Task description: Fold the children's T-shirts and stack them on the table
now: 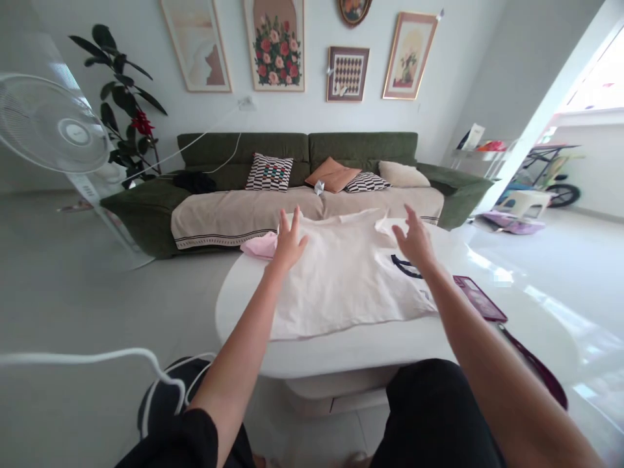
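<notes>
A cream T-shirt (341, 273) with a dark printed mark lies spread flat on a white oval table (341, 354). My left hand (288, 239) hovers over the shirt's left far edge, fingers spread and open, holding nothing. My right hand (414, 237) is stretched out over the shirt's right far part near a folded-up sleeve, fingers apart, also holding nothing. A pink cloth (259, 246) lies just left of my left hand at the table's far edge.
A maroon flat case (480, 299) lies on the table's right side. Behind the table stands a green sofa (146, 211) with a beige cover and cushions. A white fan (53, 123) stands at the left, its cable (97, 357) trailing near my knee.
</notes>
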A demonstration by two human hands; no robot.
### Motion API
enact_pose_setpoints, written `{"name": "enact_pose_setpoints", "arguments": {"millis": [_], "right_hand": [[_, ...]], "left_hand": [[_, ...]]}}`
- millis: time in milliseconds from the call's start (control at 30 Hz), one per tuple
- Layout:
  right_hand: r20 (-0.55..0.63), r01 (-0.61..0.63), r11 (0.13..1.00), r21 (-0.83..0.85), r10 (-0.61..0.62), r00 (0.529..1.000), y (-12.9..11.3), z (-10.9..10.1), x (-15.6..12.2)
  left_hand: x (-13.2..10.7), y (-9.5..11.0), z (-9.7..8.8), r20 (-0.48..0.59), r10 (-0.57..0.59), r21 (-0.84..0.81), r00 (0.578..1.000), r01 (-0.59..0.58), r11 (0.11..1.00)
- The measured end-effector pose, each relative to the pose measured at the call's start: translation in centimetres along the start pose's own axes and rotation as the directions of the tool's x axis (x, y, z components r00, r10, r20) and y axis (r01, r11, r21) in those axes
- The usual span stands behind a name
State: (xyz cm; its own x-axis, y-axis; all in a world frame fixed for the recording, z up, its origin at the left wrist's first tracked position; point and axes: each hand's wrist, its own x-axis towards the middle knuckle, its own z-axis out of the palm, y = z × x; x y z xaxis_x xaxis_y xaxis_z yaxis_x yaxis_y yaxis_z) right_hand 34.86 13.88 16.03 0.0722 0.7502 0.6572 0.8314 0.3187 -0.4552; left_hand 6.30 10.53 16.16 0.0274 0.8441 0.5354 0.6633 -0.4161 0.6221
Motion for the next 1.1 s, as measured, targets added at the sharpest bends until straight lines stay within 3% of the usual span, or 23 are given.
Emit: {"name": "enact_pose_setpoints", "arguments": {"millis": [67,100,200,233,300,433,600,667,733,900,967,1100], "right_hand": [[0.193,0.087,0.994,-0.069,-0.072,0.979,0.9,2.8,-3.5],[0.33,0.117,0.988,-0.105,-0.077,0.941,1.4,4.0,-5.5],[0.664,0.162,0.961,-0.225,0.029,0.747,3.0,7.0,-11.6],[0.706,0.16,0.955,-0.251,0.067,0.705,3.5,7.6,-13.3],[0.73,0.141,0.948,-0.286,0.12,0.673,4.2,8.3,-16.2],[0.701,0.133,0.943,-0.306,0.128,0.702,3.8,7.7,-19.5],[0.69,0.213,0.963,-0.164,-0.042,0.723,2.1,5.8,-22.8],[0.693,0.21,0.974,-0.088,-0.091,0.715,2.3,5.1,-23.8],[0.667,0.195,0.979,-0.058,-0.108,0.737,3.3,4.5,-24.3],[0.448,0.053,0.96,-0.276,0.079,0.891,7.5,3.9,-24.3],[0.419,-0.02,0.95,-0.313,0.156,0.895,8.5,4.0,-24.1],[0.464,-0.174,0.962,-0.213,0.256,0.848,8.6,4.5,-23.1]], "left_hand": [[-2.3,-0.5,2.0,0.069,-0.07,0.058,0.995,0.066,0.996],[-3.7,-0.8,2.8,0.103,-0.094,0.082,0.99,0.085,0.993],[-8.3,-1.6,4.7,0.211,-0.17,0.144,0.963,0.141,0.979],[-9.9,-1.8,5.2,0.243,-0.191,0.162,0.951,0.155,0.975],[-12.8,-2.4,5.8,0.299,-0.226,0.192,0.927,0.173,0.966],[-17.3,-4.4,5.9,0.382,-0.262,0.228,0.886,0.185,0.956],[-21.0,-8.2,4.2,0.503,-0.236,0.221,0.831,0.14,0.965],[-22.4,-9.4,3.2,0.508,-0.217,0.188,0.834,0.138,0.972],[-23.8,-10.1,2.3,0.469,-0.22,0.158,0.855,0.164,0.974],[-26.1,-10.0,1.3,0.265,-0.291,0.208,0.92,0.24,0.948],[-26.3,-9.7,1.4,0.203,-0.316,0.241,0.927,0.265,0.933],[-25.8,-9.1,2.0,0.214,-0.308,0.222,0.927,0.261,0.939]]}}
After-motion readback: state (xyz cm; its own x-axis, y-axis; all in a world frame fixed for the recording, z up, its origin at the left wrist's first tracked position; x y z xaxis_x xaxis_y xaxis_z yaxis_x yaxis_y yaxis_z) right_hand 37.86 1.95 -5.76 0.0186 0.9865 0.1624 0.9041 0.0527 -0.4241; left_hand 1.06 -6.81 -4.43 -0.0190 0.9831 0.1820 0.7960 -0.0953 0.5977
